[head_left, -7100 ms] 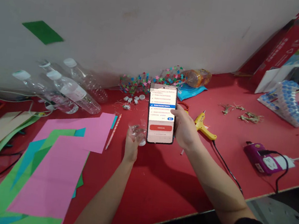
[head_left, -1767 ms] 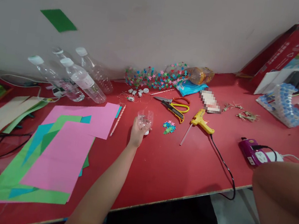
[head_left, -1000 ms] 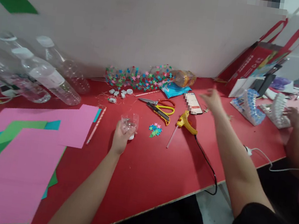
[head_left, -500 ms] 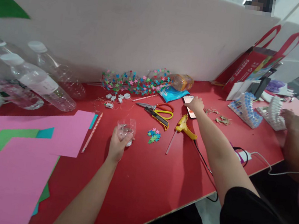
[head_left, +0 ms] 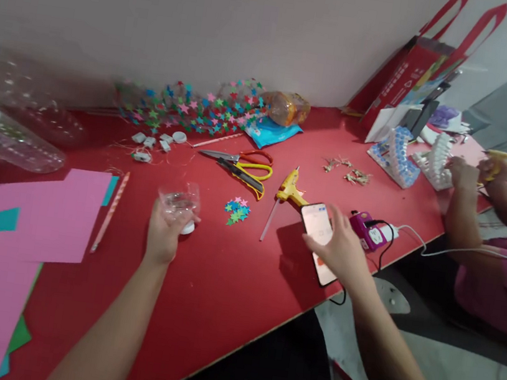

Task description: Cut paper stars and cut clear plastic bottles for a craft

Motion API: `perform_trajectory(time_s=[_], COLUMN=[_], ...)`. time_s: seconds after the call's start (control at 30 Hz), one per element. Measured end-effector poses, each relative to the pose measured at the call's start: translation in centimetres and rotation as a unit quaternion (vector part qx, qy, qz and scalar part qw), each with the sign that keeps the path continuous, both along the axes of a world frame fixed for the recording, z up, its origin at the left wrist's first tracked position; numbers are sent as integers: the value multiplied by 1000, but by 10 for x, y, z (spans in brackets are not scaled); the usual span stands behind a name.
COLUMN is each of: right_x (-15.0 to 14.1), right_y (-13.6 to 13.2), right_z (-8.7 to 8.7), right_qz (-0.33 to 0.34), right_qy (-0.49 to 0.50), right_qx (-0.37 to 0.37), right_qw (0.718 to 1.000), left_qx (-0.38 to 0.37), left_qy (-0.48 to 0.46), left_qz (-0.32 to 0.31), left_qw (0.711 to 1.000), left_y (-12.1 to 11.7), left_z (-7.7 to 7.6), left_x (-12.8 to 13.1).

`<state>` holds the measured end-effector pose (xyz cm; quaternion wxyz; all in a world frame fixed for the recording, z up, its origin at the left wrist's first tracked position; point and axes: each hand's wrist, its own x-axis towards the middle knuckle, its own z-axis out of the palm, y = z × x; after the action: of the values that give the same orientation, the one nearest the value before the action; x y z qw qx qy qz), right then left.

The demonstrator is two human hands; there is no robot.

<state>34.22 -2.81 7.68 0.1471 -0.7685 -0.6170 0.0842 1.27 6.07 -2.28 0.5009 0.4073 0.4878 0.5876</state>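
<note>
My left hand (head_left: 166, 228) is closed around a cut-off clear plastic bottle top (head_left: 181, 200), its white cap pointing down near the red table. My right hand (head_left: 342, 246) grips a smartphone (head_left: 317, 227) with a lit screen, thumb on one side and fingers on the other, by the table's front edge. Just behind the phone lies a yellow glue gun (head_left: 290, 187) with a glue stick in it, its handle partly covered. Between my hands is a small pile of paper stars (head_left: 236, 210). Scissors (head_left: 257, 165) and a yellow utility knife (head_left: 243, 179) lie beyond.
Plastic bottles (head_left: 11, 131) and pink paper (head_left: 76, 209) are on the left. A star-covered clear bottle (head_left: 190, 105) lies along the wall. A purple power strip (head_left: 363, 230) with cords sits at right, near a co-worker's hands (head_left: 465, 176) and a yellow glue gun (head_left: 500, 163).
My right hand has brought the phone from the back of the table toward the front edge. My left hand still holds the bottle top. The view has swung to the right.
</note>
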Motion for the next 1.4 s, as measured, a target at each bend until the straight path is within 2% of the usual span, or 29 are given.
perform_trajectory(time_s=[0.07, 0.17, 0.43, 0.6, 0.7, 0.8, 0.9, 0.97, 1.0, 1.07, 1.13, 1.23, 1.4], right_x=[-16, -28, -34, -20, -2, 13, 18, 16, 14, 8, 0, -15, -30], right_y=[-26, -38, -21, -20, -30, -44, -56, -66, -71, -81, -90, -95, -83], right_z=[-11, -23, -33, -32, -28, -29, -36, -41, -43, -45, -47, -50, -53], right_qz=[-31, -45, -26, -22, -36, -21, 33, 63, 58, 14, -23, -24, -34], right_qy=[-32, -56, -154, -170, -123, -23, 36, 52, 47, 11, -34, -80, -108], right_qx=[-49, -76, -108, -122, -81, 12, 111, 139, 141, 119, 63, -6, -33], right_qw=[998, 995, 982, 978, 988, 999, 993, 987, 987, 993, 997, 996, 993], left_qx=[8, 19, 43, 43, 43, 46, 56, 64, 68, 70, 64, 54, 66], left_qy=[10, 20, 4, 2, -10, -10, -7, -8, -8, -6, 5, 17, -1], left_qz=[-1, 0, 7, 9, 7, 7, 8, 11, 13, 12, 9, 11, 10], left_qw=[1000, 1000, 999, 999, 999, 999, 998, 998, 998, 997, 998, 998, 998], left_y=[0, -1, -2, -1, -1, -1, 0, 0, 0, 0, 0, 1, 1], left_z=[0, 1, 2, 1, 2, 3, 3, 3, 3, 3, 2, -1, -4], left_x=[0, 1, 3, 2, 2, 3, 4, 4, 4, 4, 4, 3, 1])
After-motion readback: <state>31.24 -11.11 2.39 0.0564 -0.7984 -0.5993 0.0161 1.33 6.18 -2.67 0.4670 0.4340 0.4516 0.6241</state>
